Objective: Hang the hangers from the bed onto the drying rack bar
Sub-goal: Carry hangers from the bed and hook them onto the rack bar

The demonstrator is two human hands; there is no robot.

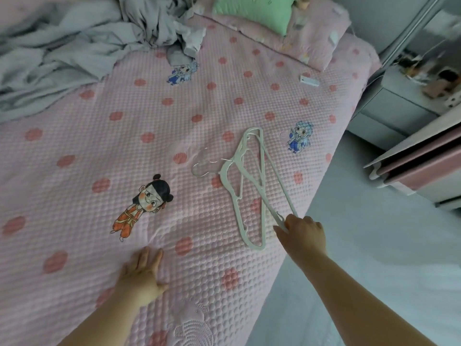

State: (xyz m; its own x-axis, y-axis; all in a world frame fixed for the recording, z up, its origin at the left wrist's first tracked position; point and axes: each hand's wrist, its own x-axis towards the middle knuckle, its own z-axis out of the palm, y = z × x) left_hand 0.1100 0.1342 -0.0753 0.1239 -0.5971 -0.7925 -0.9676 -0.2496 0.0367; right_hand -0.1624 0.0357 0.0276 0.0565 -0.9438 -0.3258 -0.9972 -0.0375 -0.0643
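Observation:
Two pale mint hangers (240, 188) lie overlapped on the pink quilted bed (99, 151), near its right edge, their thin metal hooks (202, 166) pointing left. My right hand (303, 232) is closed on the near end of one hanger, at the bed's edge. My left hand (142, 273) rests flat on the quilt, fingers spread, holding nothing. No drying rack is in view.
A crumpled grey blanket (57, 46) fills the far left of the bed. A green pillow (254, 8) lies at the head, and a small white clip (309, 81) sits near it. Grey floor (386, 258) and a grey-and-pink cabinet (411, 156) lie to the right.

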